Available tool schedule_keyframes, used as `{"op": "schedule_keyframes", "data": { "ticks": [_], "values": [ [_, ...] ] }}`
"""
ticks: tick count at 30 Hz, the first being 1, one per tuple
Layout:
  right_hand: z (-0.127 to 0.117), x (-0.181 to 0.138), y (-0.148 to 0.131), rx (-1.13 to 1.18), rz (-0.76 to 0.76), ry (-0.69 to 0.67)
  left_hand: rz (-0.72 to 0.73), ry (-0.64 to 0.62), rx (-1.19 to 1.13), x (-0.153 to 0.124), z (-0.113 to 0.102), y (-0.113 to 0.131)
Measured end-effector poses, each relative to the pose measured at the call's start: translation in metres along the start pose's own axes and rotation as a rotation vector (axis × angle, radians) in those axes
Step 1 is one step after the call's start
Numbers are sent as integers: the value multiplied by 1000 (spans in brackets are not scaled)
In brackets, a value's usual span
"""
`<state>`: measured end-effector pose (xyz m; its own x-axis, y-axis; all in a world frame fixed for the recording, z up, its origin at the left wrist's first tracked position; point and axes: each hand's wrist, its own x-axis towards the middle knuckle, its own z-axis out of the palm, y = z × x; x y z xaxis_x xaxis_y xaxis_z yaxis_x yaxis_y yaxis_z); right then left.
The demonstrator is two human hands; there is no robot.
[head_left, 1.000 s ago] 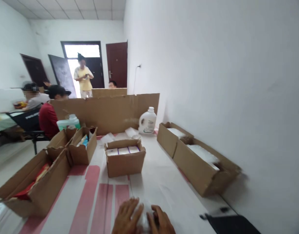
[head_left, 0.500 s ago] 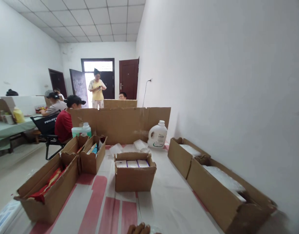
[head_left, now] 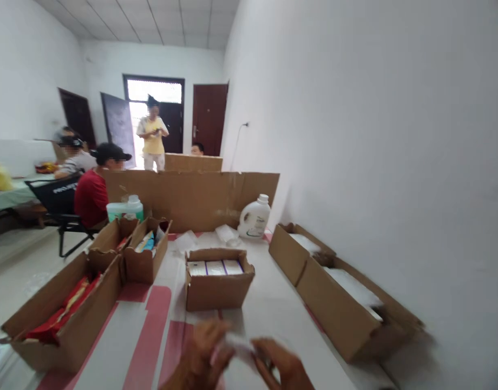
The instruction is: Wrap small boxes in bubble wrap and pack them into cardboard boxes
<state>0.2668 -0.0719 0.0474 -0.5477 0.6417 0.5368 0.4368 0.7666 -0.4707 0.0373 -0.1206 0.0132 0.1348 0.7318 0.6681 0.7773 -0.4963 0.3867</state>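
Observation:
Both my hands are at the bottom edge of the view, blurred by motion. My left hand [head_left: 202, 352] and my right hand [head_left: 283, 365] pinch a small clear plastic bag [head_left: 236, 344] between them, a little above the white and pink table cover [head_left: 269, 319]. Just beyond my hands stands a small cardboard box [head_left: 218, 290] holding white packs with purple edges.
A long box of red packets [head_left: 58, 319] lies at the left, two smaller boxes [head_left: 145, 254] behind it. Two boxes of white bags [head_left: 342, 303] line the right wall. A white jug [head_left: 255, 216] and green bottle [head_left: 125, 208] stand before a cardboard partition [head_left: 192, 192]. People sit and stand beyond.
My hands, nearly out of view half a second ago, have risen back into the frame with the plastic bag. The camera has tilted back down a little.

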Motion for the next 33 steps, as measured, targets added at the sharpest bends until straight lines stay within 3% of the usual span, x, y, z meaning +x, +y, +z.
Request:
{"op": "schedule_keyframes", "data": {
  "ticks": [2, 4, 7, 11, 15, 18, 20, 22, 25, 29, 31, 33],
  "values": [
    [-37, 43, -10, -48, 6, 111, -120, 41, -6, 22, -37, 2],
    [-62, 88, -14, -138, -27, 253, -135, 181, 76, 47, -65, -3],
    [-66, 147, -6, -266, -95, 255, -147, 227, 246, 78, -79, -21],
    [-26, 200, 16, -473, -293, -62, -37, 126, 329, 88, -63, -43],
    [12, 227, 35, -516, -479, -407, 49, 87, 269, 78, -52, -53],
    [21, 234, 43, -450, -481, -640, 40, 128, 253, 76, -54, -55],
    [17, 236, 47, -357, -420, -705, 34, 139, 244, 79, -59, -55],
    [12, 238, 50, -235, -340, -678, 23, 135, 238, 84, -64, -54],
    [7, 243, 51, -109, -204, -534, 3, 167, 215, 92, -71, -51],
    [0, 241, 46, 79, -149, -565, -176, 250, 191, 88, -76, -47],
    [-14, 231, 46, 206, -61, -418, -346, 294, 170, 76, -71, -47],
    [-29, 211, 51, 301, 108, -126, -550, 305, 99, 59, -58, -49]
  ]
}}
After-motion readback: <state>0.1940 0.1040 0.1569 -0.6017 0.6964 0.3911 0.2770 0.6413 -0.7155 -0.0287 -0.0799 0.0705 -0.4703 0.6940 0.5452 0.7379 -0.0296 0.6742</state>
